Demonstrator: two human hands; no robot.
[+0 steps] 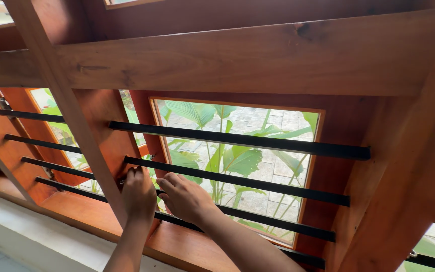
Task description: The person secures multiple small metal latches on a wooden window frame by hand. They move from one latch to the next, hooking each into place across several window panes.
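Black flat metal window bar [237, 180]: left hand [138, 194] and right hand [185, 197] curl narrow around its left end, best gripped evenly.

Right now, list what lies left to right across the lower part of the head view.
White ledge → slanted wooden post → left hand → right hand → open window pane showing green leaves → broad wooden frame post.

Left hand [138, 194] raised, fingers curled, right hand [185, 198] just beside, forearms reaching upward
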